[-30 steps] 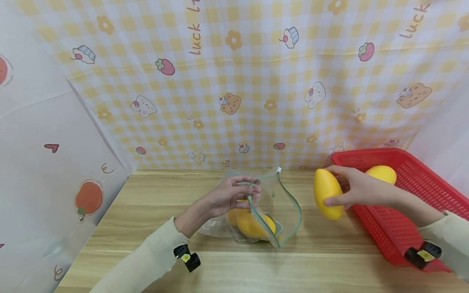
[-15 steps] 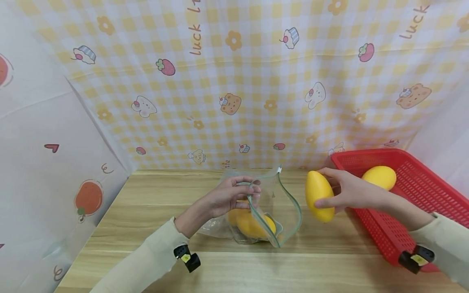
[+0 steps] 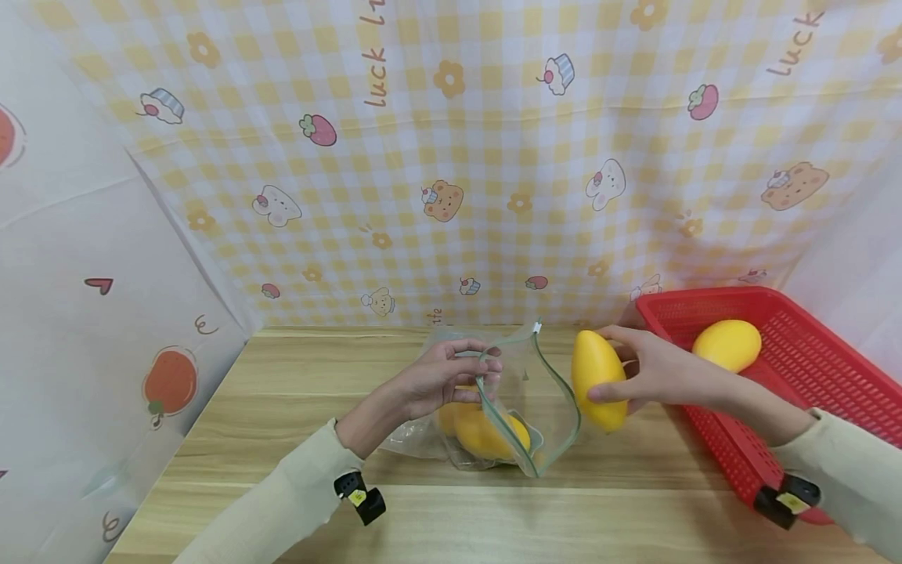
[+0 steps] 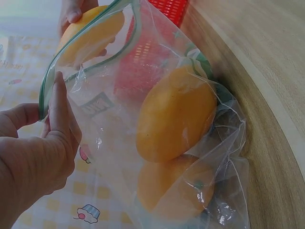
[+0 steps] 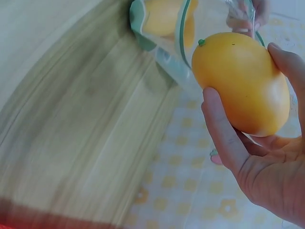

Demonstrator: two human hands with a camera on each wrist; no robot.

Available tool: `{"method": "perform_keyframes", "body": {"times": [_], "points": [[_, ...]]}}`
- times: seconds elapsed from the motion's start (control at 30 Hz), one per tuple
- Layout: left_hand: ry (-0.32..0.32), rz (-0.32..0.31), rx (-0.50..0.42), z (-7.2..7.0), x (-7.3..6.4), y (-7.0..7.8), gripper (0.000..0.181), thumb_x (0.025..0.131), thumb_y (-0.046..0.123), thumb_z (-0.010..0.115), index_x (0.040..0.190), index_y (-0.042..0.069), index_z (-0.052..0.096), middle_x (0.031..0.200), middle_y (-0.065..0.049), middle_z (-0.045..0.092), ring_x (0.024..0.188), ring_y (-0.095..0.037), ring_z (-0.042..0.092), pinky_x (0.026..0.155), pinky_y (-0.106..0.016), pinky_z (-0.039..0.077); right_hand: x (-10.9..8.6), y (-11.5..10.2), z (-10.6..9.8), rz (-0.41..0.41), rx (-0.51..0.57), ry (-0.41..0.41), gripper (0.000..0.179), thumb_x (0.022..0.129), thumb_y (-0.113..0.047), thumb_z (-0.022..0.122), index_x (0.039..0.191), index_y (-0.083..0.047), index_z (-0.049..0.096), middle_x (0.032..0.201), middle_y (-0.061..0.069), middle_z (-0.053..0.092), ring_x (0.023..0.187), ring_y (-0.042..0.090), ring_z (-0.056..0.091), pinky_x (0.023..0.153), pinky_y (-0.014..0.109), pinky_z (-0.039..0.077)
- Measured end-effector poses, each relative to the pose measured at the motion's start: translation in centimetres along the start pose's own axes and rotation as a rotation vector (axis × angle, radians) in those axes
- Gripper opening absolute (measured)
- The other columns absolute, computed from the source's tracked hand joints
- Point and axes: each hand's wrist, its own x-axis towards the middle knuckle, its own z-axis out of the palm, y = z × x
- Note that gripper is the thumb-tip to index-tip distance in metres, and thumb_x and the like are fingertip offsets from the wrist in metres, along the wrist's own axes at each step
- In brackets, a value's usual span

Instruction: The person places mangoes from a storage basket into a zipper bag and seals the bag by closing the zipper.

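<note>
My left hand [image 3: 437,380] pinches the green-edged rim of a clear zip bag [image 3: 416,435] on the table, and the bag's mouth gapes toward the right. Inside lie a yellow mango [image 4: 176,114] and a rounder yellow-orange fruit [image 4: 171,188], touching each other, seen through the plastic in the left wrist view. With thumb and fingers around it, my right hand [image 3: 662,368] holds another yellow mango [image 3: 595,376], roughly upright, just right of the bag's mouth. Its small green stem end shows in the right wrist view, pointing toward the bag.
A red plastic basket [image 3: 810,337] with perforated sides stands at the right, beneath my right forearm. One yellow mango [image 3: 729,345] lies in it. The wooden table [image 3: 303,392] meets a checked cloth [image 3: 493,157] behind and a white sheet [image 3: 92,313] at left.
My right hand has carried the mango left, from beside the basket to near the bag's mouth. The left hand and the bag have stayed in place.
</note>
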Motion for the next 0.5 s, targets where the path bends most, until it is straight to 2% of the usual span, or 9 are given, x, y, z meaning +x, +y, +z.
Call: {"method": "perform_keyframes", "body": {"times": [0.17,0.37,0.5], "points": [[-0.001,0.002,0.002,0.1,0.0,0.0,0.029,0.099,-0.003,0.059,0.128,-0.003,0.055,0.118,-0.013,0.067,0.097,-0.020,0.068,0.083,-0.039,0.061,0.1,-0.5,0.8,0.005,0.022,0.007,0.066,0.089,-0.019,0.082,0.139,-0.002,0.044,0.111,0.019,0.064,0.095,0.034,0.068,0.066,0.048,0.063],[-0.004,0.005,0.000,0.1,0.0,0.0,0.030,0.099,-0.002,0.060,0.129,-0.003,0.056,0.119,-0.014,0.067,0.097,-0.020,0.068,0.084,-0.040,0.060,0.2,-1.4,2.0,0.029,0.032,0.028,0.066,0.089,-0.022,0.082,0.139,-0.004,0.044,0.111,0.019,0.063,0.096,0.034,0.068,0.066,0.048,0.063],[-0.014,0.006,0.004,0.3,0.0,0.0,0.029,0.100,-0.002,0.060,0.128,-0.003,0.056,0.116,-0.012,0.068,0.096,-0.020,0.069,0.085,-0.042,0.060,0.4,-1.9,2.7,0.057,0.064,0.047,0.073,0.088,-0.024,0.083,0.143,-0.002,0.040,0.110,0.020,0.062,0.093,0.033,0.069,0.067,0.047,0.063]]}}
